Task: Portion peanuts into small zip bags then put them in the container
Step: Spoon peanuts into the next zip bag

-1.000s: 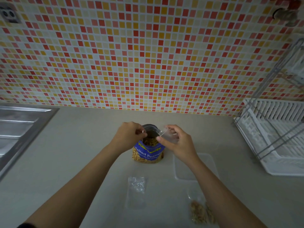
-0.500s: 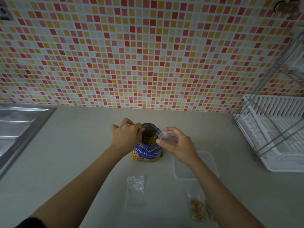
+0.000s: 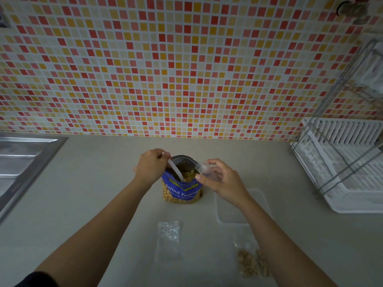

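**Inspector:** Which step is in hand?

**Assessor:** Portioning, at the scoop. The left hand (image 3: 152, 165) is curled round the handle of a white spoon (image 3: 176, 170), and the spoon's bowl is down inside the open mouth of the peanut pouch (image 3: 182, 190). The pouch stands upright at centre frame on the counter (image 3: 103, 193).

**Inspector:** And the other hand?

**Assessor:** The right hand (image 3: 221, 181) pinches a small clear zip bag (image 3: 205, 168) between thumb and fingers, just right of the pouch mouth. I cannot tell whether the bag touches the rim. Its own mouth is too faint to confirm as open.

**Inspector:** Where is the container?

**Assessor:** The clear container (image 3: 228, 212) sits right of the pouch, partly hidden under the right forearm. No bags show inside it, so far as the clear plastic lets one judge.

**Inspector:** How far along is the task?

**Assessor:** In my judgement, early to middle. At lower right lie filled bags (image 3: 248, 264), outside the container, and their count is unclear. One empty zip bag (image 3: 168, 239) lies flat at lower centre.

**Inspector:** What does the next move call for?

**Assessor:** As a judgement only: lift the spoon level, carry it over the small bag's mouth and tip it without spilling. The bag looks limp, so the right hand must keep its mouth spread. After that, seal it and move the bags into the container
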Demonstrator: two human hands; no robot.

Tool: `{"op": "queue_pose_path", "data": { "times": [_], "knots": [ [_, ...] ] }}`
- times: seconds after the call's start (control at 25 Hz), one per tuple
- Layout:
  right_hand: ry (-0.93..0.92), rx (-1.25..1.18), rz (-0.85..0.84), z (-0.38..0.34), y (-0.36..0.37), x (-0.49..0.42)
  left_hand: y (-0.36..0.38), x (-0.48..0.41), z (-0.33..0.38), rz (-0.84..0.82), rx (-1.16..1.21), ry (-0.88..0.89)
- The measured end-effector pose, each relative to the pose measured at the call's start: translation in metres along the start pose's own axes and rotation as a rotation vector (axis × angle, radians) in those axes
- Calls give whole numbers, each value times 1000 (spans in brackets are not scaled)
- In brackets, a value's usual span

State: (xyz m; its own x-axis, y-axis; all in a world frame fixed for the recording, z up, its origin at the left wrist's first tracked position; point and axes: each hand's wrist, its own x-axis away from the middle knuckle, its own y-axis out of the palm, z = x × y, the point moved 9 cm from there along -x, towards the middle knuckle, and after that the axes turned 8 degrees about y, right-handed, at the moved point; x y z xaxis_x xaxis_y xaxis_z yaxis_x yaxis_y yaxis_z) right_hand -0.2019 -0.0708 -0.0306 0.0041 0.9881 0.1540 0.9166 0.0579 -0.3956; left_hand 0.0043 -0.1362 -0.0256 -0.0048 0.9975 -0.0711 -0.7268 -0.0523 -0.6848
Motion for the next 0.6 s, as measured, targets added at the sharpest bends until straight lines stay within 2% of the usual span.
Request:
{"op": "queue_pose_path", "data": {
  "times": [0.12,0.24,0.6],
  "knots": [
    [1,-28,8,3,1,-1,-1,5,0,36,219,-64],
    [-25,-19,104,2,-8,1,-7,7,-7,90,364,-129],
    [-100,190,215,-16,-15,-5,-33,2,-43,152,471,-217]
  ]
}}
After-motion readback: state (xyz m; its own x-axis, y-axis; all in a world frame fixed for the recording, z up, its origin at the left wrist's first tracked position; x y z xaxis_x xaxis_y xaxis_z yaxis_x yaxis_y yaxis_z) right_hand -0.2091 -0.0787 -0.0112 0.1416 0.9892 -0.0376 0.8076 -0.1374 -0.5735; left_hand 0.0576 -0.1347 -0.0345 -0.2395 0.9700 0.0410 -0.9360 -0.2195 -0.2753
